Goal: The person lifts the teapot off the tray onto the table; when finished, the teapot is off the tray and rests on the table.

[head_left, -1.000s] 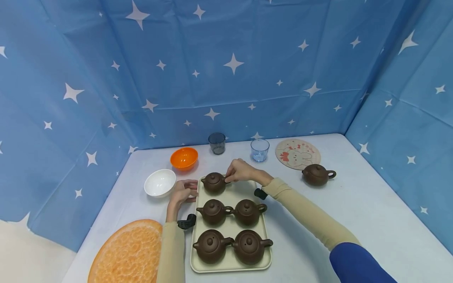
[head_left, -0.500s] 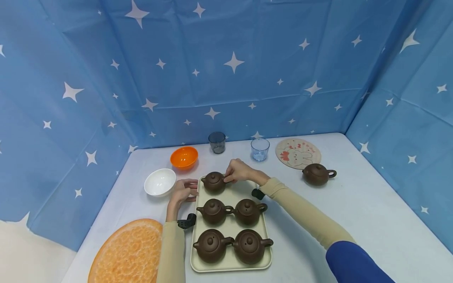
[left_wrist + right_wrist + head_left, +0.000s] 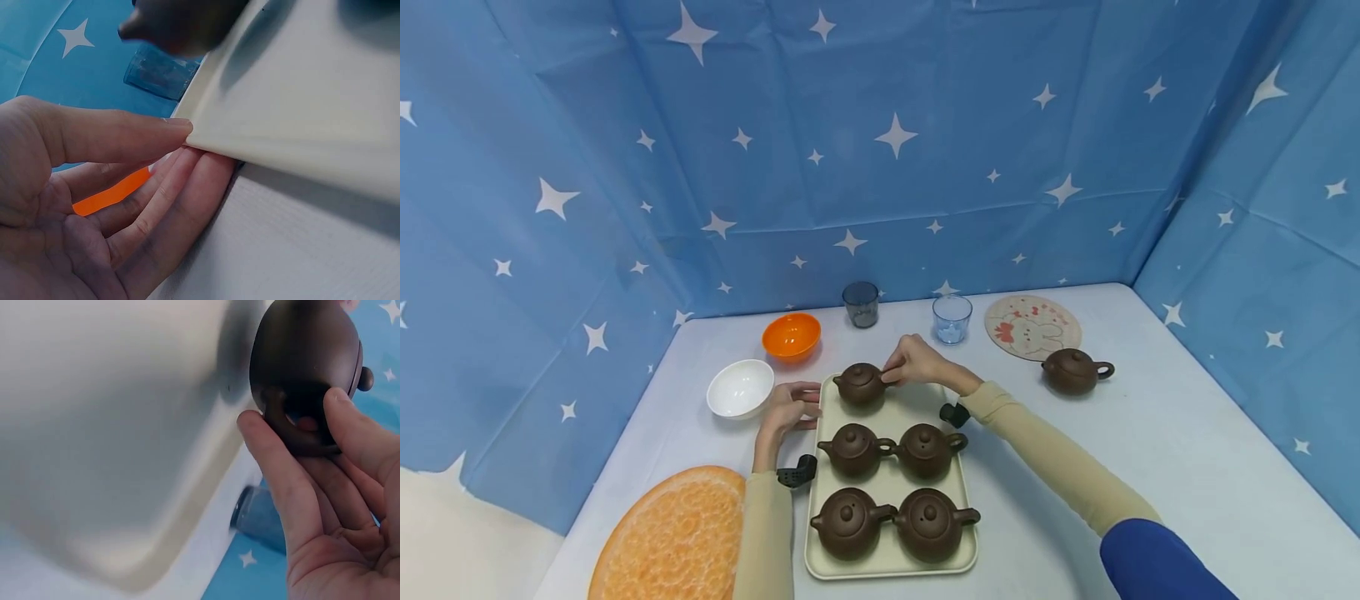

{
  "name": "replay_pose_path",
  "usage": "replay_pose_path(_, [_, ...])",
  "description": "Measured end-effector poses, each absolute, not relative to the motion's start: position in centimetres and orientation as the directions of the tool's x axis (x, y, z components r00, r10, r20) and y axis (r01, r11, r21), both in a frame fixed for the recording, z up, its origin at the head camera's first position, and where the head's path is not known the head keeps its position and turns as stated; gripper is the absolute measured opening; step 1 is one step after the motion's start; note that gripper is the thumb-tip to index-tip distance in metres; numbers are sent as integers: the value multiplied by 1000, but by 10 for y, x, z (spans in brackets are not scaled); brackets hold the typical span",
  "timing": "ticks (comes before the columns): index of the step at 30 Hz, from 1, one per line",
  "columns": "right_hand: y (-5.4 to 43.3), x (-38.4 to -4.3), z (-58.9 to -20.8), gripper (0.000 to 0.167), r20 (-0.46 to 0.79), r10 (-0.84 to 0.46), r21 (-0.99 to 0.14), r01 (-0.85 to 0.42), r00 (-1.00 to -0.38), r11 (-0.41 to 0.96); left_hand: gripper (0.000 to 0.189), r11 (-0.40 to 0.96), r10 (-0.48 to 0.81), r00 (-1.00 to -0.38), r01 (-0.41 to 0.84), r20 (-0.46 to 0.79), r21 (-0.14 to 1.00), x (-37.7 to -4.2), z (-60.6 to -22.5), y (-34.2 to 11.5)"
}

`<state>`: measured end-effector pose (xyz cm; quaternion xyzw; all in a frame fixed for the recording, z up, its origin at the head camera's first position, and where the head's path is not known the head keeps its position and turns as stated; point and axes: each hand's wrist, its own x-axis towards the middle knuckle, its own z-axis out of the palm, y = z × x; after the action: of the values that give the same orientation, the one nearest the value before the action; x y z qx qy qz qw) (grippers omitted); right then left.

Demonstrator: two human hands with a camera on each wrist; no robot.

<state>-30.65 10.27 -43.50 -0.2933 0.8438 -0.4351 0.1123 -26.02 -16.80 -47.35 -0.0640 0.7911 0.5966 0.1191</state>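
My right hand (image 3: 919,365) grips a small dark brown teapot (image 3: 861,385) by its handle (image 3: 294,436), with the thumb and fingers around it in the right wrist view. The teapot hangs a little above the far left part of a cream tray (image 3: 917,402), its shadow apart from it. At the tray's left edge, my left hand (image 3: 787,410) pinches the rim between thumb (image 3: 150,132) and fingers. Several more brown teapots stand in two rows on the tray, among them a middle one (image 3: 852,452) and a near one (image 3: 929,527).
Left of the tray are a white bowl (image 3: 741,390), an orange bowl (image 3: 792,337) and an orange round mat (image 3: 677,537). Behind it stand a grey glass (image 3: 861,305) and a blue glass (image 3: 952,320). Another teapot (image 3: 1070,373) sits at right, beside a rabbit-print mat (image 3: 1032,327).
The teapot in my right hand has shifted slightly right and away from me, rising off the tray. My left hand has stayed at the tray's edge.
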Motion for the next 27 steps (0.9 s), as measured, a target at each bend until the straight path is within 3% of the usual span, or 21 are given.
replay_pose_path(8, [135, -311, -425, 12, 89, -614, -860, -371, -784, 349, 52, 279, 28, -964, -246, -264, 928, -260, -472, -167])
replay_pose_path(27, [236, -307, -417, 18, 72, -597, -849, -363, -799, 385, 51, 288, 25, -964, -247, -265, 925, -259, -472, -167])
